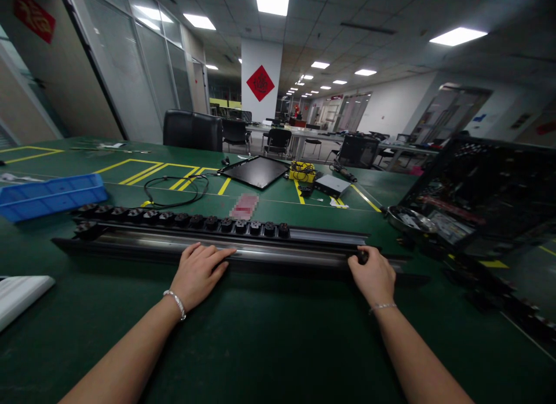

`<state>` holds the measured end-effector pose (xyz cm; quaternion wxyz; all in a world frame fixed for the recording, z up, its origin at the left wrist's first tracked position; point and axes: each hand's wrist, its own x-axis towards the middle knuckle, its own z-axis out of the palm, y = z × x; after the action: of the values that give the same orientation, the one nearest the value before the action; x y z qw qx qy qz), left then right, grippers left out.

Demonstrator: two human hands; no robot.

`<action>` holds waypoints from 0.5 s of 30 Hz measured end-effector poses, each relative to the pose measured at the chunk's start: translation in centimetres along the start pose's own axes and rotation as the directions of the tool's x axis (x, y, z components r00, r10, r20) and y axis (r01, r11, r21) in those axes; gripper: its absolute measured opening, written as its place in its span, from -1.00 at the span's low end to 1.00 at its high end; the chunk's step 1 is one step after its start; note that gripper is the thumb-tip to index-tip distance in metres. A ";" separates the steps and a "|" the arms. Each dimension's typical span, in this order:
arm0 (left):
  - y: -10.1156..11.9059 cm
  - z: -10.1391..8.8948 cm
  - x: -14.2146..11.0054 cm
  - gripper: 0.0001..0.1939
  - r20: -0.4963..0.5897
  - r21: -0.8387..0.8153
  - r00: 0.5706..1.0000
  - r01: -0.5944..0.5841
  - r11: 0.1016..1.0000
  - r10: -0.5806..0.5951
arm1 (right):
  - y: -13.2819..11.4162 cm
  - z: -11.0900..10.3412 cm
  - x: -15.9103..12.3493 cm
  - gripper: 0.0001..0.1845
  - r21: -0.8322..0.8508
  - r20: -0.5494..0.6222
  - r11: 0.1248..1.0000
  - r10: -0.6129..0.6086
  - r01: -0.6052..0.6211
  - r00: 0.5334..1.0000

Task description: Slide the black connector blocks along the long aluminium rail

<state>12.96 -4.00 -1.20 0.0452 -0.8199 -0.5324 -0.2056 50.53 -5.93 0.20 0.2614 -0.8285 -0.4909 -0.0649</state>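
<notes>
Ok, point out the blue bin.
In the head view, the blue bin sits far left on the green table, beyond the left end of the long rail.

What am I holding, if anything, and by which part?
Your right hand seems to pinch a small black piece, gripped part unclear; left hand rests on the long rail.

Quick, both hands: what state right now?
Left hand: open, resting on the rail.
Right hand: closed, holding a small black part at the rail.
</notes>
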 end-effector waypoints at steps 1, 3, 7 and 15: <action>0.0 0.0 0.0 -0.68 0.002 -0.002 1.000 0.001 1.000 -0.001 | 0.0 0.0 0.0 -0.59 0.000 -0.001 1.000 0.002 -0.002 1.000; 0.0 0.0 0.0 -0.68 0.007 -0.006 1.000 0.000 1.000 0.000 | 0.0 0.1 0.1 -0.59 -0.002 0.000 1.000 0.007 -0.007 1.000; 0.1 -0.2 0.0 -0.68 0.006 -0.010 1.000 0.002 1.000 -0.001 | 0.1 0.2 0.1 -0.59 -0.006 0.003 1.000 0.004 -0.004 1.000; 0.2 -0.3 0.0 -0.67 0.018 0.000 1.000 0.008 1.000 -0.008 | 0.3 0.1 0.1 -0.59 0.004 0.004 1.000 0.002 -0.002 1.000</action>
<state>13.06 -4.13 -0.91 0.0397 -0.8197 -0.5359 -0.1983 50.81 -5.87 0.03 0.2623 -0.8287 -0.4905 -0.0621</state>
